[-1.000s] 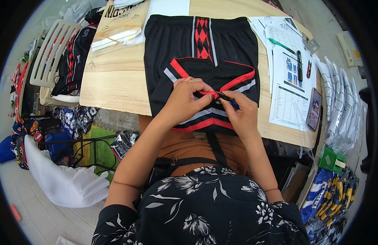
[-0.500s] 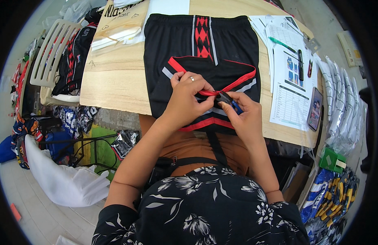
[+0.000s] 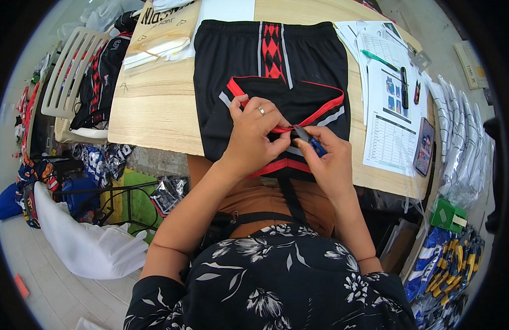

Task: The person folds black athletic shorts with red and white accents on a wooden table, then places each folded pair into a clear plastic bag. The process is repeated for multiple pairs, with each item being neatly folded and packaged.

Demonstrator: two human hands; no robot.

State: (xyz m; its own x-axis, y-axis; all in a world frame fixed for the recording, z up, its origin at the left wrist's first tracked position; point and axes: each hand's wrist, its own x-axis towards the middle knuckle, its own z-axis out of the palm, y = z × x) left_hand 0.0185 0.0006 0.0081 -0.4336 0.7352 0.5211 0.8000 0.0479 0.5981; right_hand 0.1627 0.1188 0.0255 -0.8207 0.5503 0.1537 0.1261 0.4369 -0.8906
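Pinching the red trim [image 3: 322,112] of the black shorts [image 3: 230,52], the left hand [image 3: 252,132] in the head view grips the edge between thumb and fingers. The right hand [image 3: 329,151] is clamped on a small blue-and-black tool [image 3: 316,145] – perhaps snips – whose dark tip lies at the trim, just beside the left fingertips. The shorts lie on the wooden table [image 3: 150,124] in front of the person, their lower hem at its near edge.

The likeliest mishap seems a nicked fabric, if the tip slips or the pinched cloth bunches under it; a left fingertip could be caught too, being so close. Slack in the trim might also pull the stitching. The phone [image 3: 423,147] beside the printed papers [image 3: 392,140] looks less exposed – only a wide right-arm swing would knock it.
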